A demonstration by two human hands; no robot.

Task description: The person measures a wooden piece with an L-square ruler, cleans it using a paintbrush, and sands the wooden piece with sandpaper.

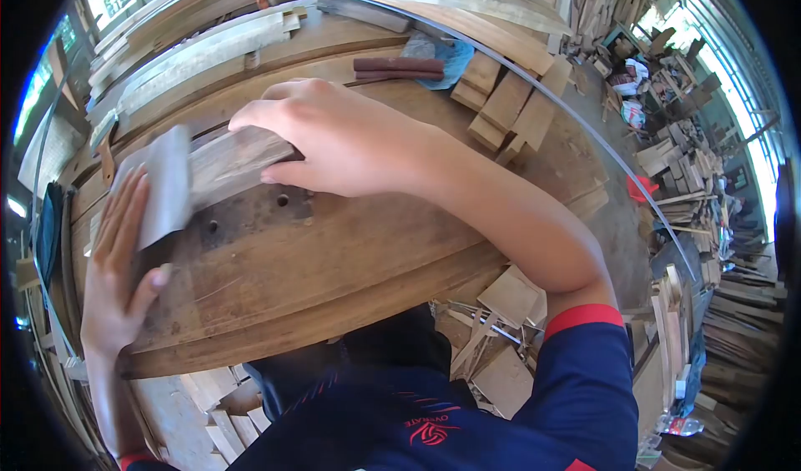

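My right hand (313,133) grips the end of a short wooden piece (238,164), fingers over its far side and thumb on the near side. Against the other end of that wood stands a pale grey flat piece (165,183), blurred, its material unclear. My left hand (117,262) lies with straight fingers along the left side of this flat piece, thumb held apart. Both hands are over a worn wooden workbench (334,262). Beneath the wooden piece, a dark plate with holes (250,216) is set in the bench top.
Long boards (209,50) lie along the bench's far side. Dark red rolls (399,69), a blue plastic bag (450,62) and wooden blocks (505,104) sit farther right. Offcuts (509,379) litter the floor below, and timber scraps (676,162) are heaped on the right.
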